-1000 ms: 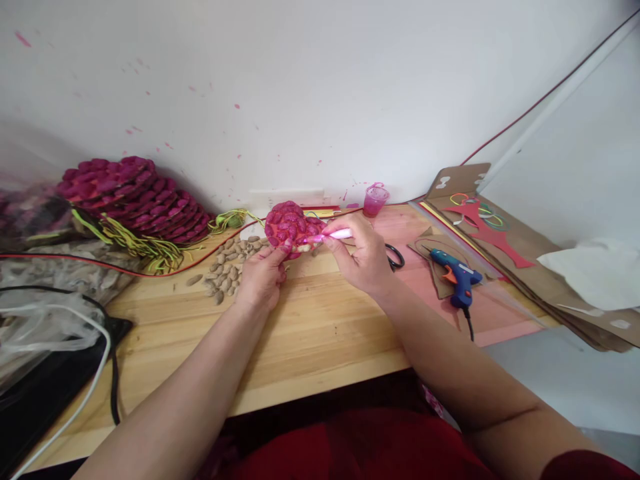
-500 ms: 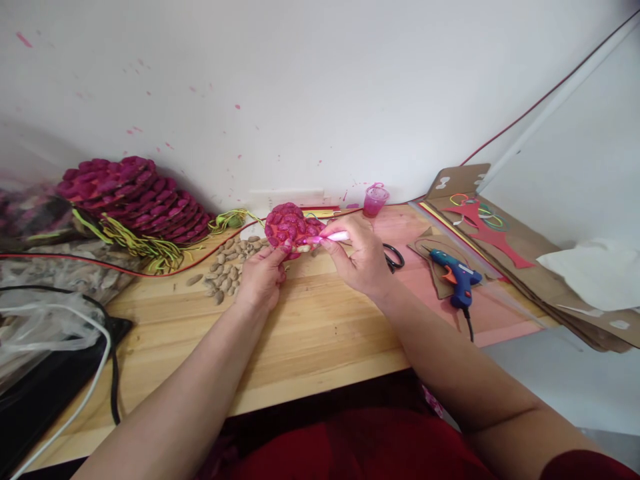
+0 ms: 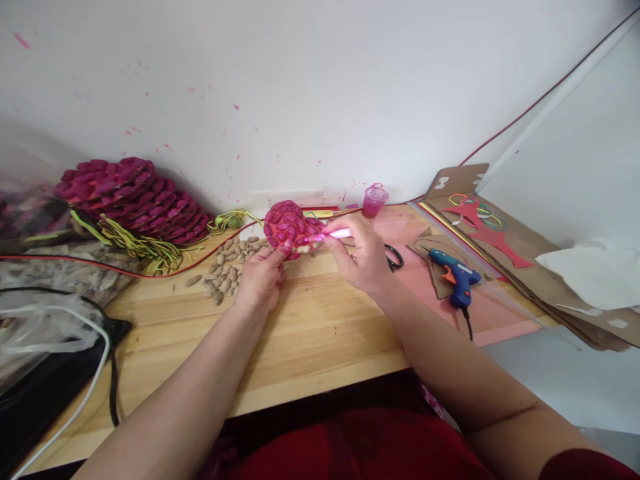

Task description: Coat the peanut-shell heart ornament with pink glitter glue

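My left hand (image 3: pixel 263 272) pinches the lower edge of a fish-shaped piece covered with magenta-painted peanuts (image 3: pixel 284 223), held up over the table. A pale, unpainted patch shows at its lower edge, near my thumb. In my right hand (image 3: pixel 357 255) is a paintbrush (image 3: pixel 340 233) with a white handle, its pink tip touching the piece's right part. Loose unpainted peanuts (image 3: pixel 227 273) lie on the wood just left of my left hand. Behind my right hand stands a clear plastic cup (image 3: pixel 374 200) with magenta paint in it.
A stack of magenta peanut pieces (image 3: pixel 135 200) with yellow-green cords (image 3: pixel 145 250) leans at the left, beside plastic bags (image 3: pixel 45 327). To the right lie black-handled scissors (image 3: pixel 395 257), a blue glue gun (image 3: pixel 457 275), cardboard (image 3: pixel 545 293) and red cut-outs (image 3: pixel 500 240). A red-black cable (image 3: pixel 200 263) crosses the table.
The brush tip has shifted slightly on the piece, and my right hand moved a little with it. My left hand keeps its hold nearly unchanged.
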Motion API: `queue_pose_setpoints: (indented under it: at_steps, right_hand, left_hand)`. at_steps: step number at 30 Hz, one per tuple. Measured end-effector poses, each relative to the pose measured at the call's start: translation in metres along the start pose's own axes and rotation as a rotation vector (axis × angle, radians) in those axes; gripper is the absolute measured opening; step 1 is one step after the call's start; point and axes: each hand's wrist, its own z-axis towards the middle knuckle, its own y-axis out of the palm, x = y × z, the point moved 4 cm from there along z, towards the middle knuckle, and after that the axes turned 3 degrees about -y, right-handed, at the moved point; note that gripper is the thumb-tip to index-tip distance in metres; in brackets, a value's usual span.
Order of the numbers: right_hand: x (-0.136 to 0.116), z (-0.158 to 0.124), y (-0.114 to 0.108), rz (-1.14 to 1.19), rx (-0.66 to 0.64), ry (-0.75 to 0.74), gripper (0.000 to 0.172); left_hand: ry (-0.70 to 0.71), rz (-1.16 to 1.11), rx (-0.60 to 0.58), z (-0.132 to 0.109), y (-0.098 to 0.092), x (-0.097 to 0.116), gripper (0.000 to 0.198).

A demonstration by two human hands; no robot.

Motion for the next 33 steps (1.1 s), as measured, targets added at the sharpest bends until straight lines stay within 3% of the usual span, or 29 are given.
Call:
queue_pose_setpoints:
  at_steps: [9,33]
  right_hand:
    - [0.010,-0.001,-0.002,0.055,-0.005,0.127,0.005]
    - [0.017,-0.003,-0.003,0.054,0.029,0.198,0.008]
  left_hand:
    - [-0.007,0.010,-0.014,0.001,-0.001,-0.001,0.026]
    - [0.020,0.033,-0.033,0.003,-0.003,-0.003,0.028]
